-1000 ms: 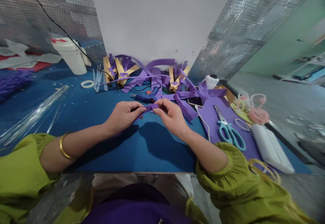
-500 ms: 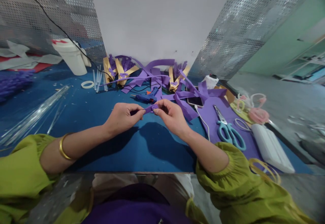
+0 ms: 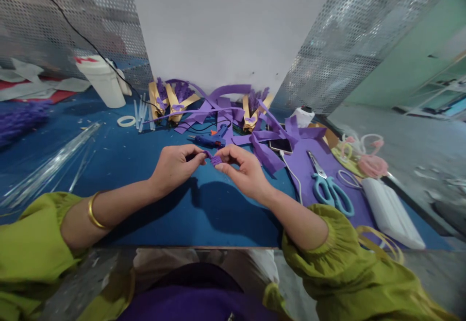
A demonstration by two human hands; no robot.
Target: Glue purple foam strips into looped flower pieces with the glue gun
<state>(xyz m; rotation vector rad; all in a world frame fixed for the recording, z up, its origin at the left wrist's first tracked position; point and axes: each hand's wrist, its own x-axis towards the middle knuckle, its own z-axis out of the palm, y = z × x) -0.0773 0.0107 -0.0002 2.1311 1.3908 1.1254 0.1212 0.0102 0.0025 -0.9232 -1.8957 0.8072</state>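
A short purple strip (image 3: pixel 216 160), folded or bunched at its right end, is stretched between my two hands above the blue table. My left hand (image 3: pixel 180 163) pinches its left end between thumb and fingertips. The bunched part sits in the thumb-and-finger grip of my right hand (image 3: pixel 244 169). Just beyond the hands lies a blue glue gun (image 3: pixel 209 140) with an orange trigger. Behind it are loose purple strips (image 3: pixel 224 117) and small kraft-paper bouquets (image 3: pixel 177 105) with purple flowers and bows.
On the right lie light-blue scissors (image 3: pixel 329 190), a phone (image 3: pixel 280 143) with a white cable, and a white packet (image 3: pixel 393 211). Clear glue sticks (image 3: pixel 141 114), a tape ring (image 3: pixel 126 121) and a white cup (image 3: pixel 104 83) stand at the left. A white board (image 3: pixel 225 29) rises behind.
My right hand has shifted slightly left, closer to my left hand. The purple strip between them is shorter and more bunched. Things on the table have stayed put.
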